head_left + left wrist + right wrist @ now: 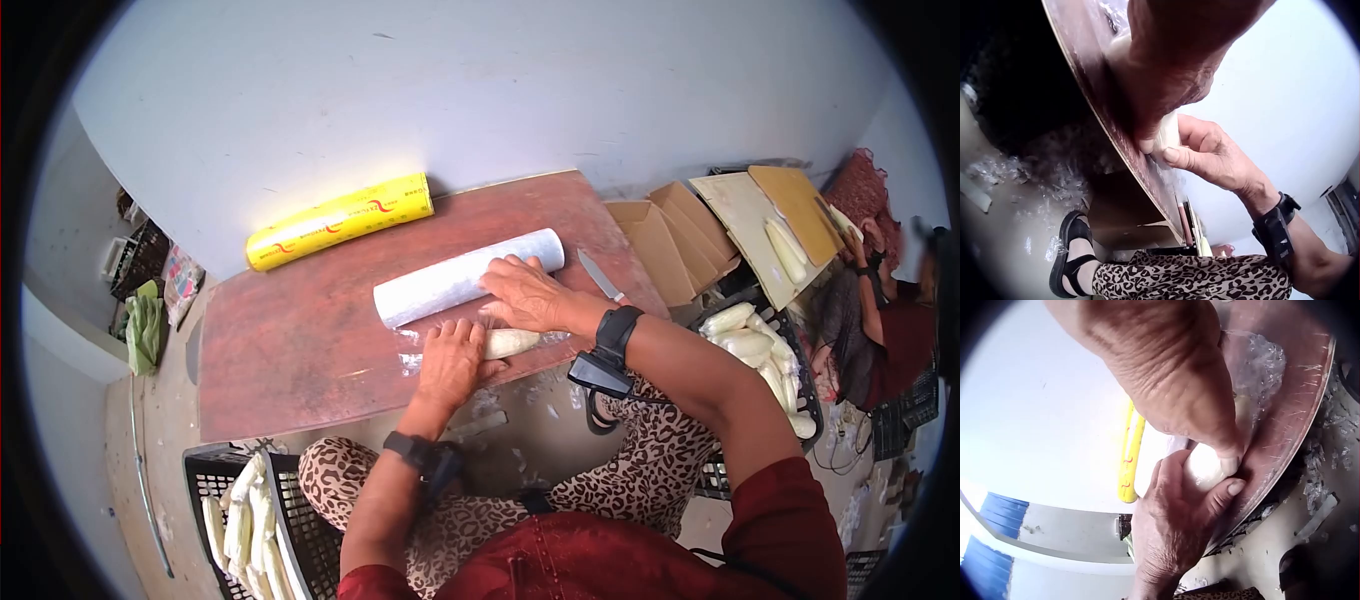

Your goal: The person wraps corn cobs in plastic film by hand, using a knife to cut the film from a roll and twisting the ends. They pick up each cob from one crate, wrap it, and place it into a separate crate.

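A pale ear of corn [512,344] lies near the front edge of the reddish table, with clear plastic film [1263,369] spread crinkled around its end. My left hand [452,358] grips the ear, its fingers over the top and thumb on the near side. Just right of it, my right hand [528,293] reaches across with its fingers over the white film roll [440,283]; its thumb presses the corn. From the left wrist, the right hand [1213,156] shows bent around the pale ear [1167,134]. The left hand [1169,512] cups the rounded end in the right wrist view.
A yellow printed roll [340,222] lies along the back of the table [290,340], and a knife [600,275] at its right. Crates of corn stand left [320,510] and right [815,400]. Cardboard boxes [670,245] and another person [890,330] are at right.
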Demonstrator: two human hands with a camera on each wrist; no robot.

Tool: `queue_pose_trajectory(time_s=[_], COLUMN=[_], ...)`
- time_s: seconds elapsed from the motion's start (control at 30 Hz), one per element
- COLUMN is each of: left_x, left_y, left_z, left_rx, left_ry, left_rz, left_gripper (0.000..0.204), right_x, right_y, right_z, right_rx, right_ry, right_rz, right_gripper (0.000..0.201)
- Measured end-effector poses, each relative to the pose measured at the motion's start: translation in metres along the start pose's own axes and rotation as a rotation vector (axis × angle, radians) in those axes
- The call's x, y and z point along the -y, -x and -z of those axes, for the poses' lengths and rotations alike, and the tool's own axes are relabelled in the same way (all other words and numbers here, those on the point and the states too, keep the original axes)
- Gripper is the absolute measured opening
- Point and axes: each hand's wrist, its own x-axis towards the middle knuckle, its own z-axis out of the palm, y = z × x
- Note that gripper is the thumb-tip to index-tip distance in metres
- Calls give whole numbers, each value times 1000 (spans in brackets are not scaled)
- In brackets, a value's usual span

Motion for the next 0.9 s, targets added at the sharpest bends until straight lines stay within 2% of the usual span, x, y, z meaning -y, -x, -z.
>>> queue_pose_trajectory(time_s=[0.1,0.13,0.23,0.27,0.43,0.57,0.77,0.9], left_x=[0,1,2,2,4,-2,-1,-6], left_y=[-3,-3,-5,-6,0,3,12,15], left_z=[0,-2,0,-1,-7,3,2,15], left_rx=[12,14,34,35,36,162,196,293], left_ry=[-22,-22,-14,-2,31,83,117,168], left_rz=[-1,4,-11,-23,-23,27,50,97], left_gripper=[56,57,57,57,57,54,53,53], right_x=[-1,-2,-7,-9,-8,-9,-5,-5], right_y=[-24,-29,-40,-45,-54,-54,-62,-65], right_z=[-2,-4,-16,-20,-25,-26,-23,-22], right_rx=[-196,-211,-184,-111,-44,-75,-1,28], right_ry=[118,153,312,311,334,380,346,339], right_rz=[23,43,48,20,-39,-32,-121,-132], right_gripper=[45,54,59,63,63,66,58,59])
